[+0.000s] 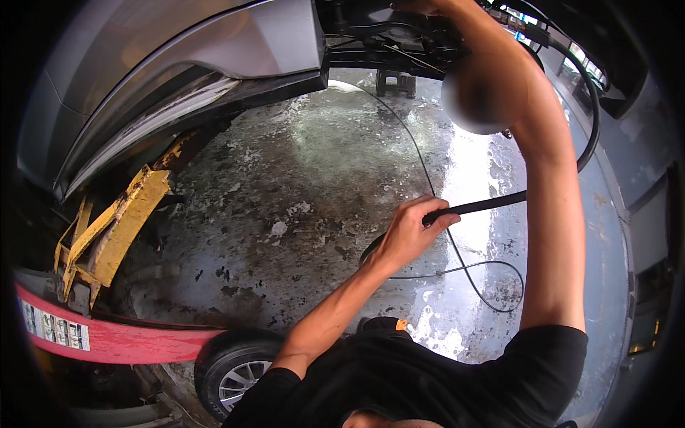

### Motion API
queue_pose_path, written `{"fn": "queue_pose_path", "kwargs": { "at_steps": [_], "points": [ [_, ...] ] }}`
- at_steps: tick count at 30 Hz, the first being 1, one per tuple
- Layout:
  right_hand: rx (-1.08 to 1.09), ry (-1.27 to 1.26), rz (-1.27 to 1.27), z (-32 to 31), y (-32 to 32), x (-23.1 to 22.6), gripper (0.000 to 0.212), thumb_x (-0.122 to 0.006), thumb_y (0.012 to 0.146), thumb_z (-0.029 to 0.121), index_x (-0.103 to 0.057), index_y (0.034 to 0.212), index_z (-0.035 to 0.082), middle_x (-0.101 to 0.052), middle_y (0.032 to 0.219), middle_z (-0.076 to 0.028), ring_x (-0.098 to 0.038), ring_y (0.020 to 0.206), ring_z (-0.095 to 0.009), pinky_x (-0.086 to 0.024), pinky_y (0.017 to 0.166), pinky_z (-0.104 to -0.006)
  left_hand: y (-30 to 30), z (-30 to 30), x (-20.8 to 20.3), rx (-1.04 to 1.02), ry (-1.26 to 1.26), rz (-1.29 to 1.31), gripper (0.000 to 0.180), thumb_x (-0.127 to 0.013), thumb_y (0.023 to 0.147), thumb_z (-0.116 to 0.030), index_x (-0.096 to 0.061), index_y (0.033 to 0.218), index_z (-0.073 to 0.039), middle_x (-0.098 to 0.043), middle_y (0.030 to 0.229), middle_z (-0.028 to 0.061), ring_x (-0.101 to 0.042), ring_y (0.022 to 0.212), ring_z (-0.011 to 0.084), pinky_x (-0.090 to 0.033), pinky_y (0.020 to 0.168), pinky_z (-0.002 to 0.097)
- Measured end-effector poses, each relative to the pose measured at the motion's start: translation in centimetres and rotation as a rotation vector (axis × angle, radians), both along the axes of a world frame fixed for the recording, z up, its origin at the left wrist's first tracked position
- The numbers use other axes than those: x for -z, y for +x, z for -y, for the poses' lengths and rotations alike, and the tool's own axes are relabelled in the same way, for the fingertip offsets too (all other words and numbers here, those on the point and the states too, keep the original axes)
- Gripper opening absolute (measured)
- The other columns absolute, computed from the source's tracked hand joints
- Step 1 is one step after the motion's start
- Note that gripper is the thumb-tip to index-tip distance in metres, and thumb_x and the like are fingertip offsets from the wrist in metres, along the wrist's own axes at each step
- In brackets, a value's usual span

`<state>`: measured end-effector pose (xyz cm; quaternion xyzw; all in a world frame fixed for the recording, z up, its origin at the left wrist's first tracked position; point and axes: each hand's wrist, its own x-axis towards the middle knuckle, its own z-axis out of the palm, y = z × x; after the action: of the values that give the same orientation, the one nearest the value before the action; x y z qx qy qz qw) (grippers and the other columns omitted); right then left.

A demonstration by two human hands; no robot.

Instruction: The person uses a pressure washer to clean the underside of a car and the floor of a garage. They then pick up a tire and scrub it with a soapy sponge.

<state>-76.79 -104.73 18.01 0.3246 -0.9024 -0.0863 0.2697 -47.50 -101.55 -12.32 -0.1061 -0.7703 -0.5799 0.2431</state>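
Note:
My left hand [419, 227] is wrapped round a thick black hose [489, 205] in the middle of the view. The hose runs right, passes behind my right forearm, and curves up to a fitting near the top right. My right arm stretches up in front of the raised grey car [278, 43]. At the top edge, my right hand [427, 6] reaches among dark parts in the car's open wheel area. Its fingers are mostly cut off or in shadow, so I cannot see what they touch. A blurred round patch covers part of the view beside that forearm.
A yellow lift arm [132, 225] stands under the car at left. Nearer are a red beam [143, 341] and a wheel with its tyre [239, 371]. A thin black cable [417, 153] loops over the worn, patchy floor [285, 185]. A dark object [396, 84] stands farther back.

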Motion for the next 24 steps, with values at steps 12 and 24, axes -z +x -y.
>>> {"fn": "queue_pose_path", "kwargs": {
  "at_steps": [12, 24],
  "points": [
    [0.317, 0.191, 0.061, -4.6, 5.2, -7.0, 0.036, -0.068, 0.085, 0.039, -0.077, 0.098, 0.008, -0.075, 0.089, -0.019, -0.073, 0.085, -0.031, -0.057, 0.071, -0.0437, 7.7, -0.2, 0.7, 0.122, 0.001, -0.124, 0.026, -0.082, 0.087, -0.017, -0.072, 0.101, 0.003, -0.068, 0.086, 0.0090, -0.060, 0.073, 0.0183, -0.048, 0.065, 0.0332],
    [0.244, -0.044, 0.022, -8.8, 18.0, -10.7, 0.030, -0.073, 0.079, 0.033, -0.077, 0.096, 0.009, -0.073, 0.087, -0.018, -0.072, 0.079, -0.028, -0.055, 0.065, -0.0411, 20.9, 1.6, 1.5, 0.216, 0.028, -0.087, 0.027, -0.081, 0.089, -0.023, -0.072, 0.103, -0.001, -0.063, 0.081, 0.0072, -0.059, 0.071, 0.0184, -0.047, 0.065, 0.0335]
  ]
}}
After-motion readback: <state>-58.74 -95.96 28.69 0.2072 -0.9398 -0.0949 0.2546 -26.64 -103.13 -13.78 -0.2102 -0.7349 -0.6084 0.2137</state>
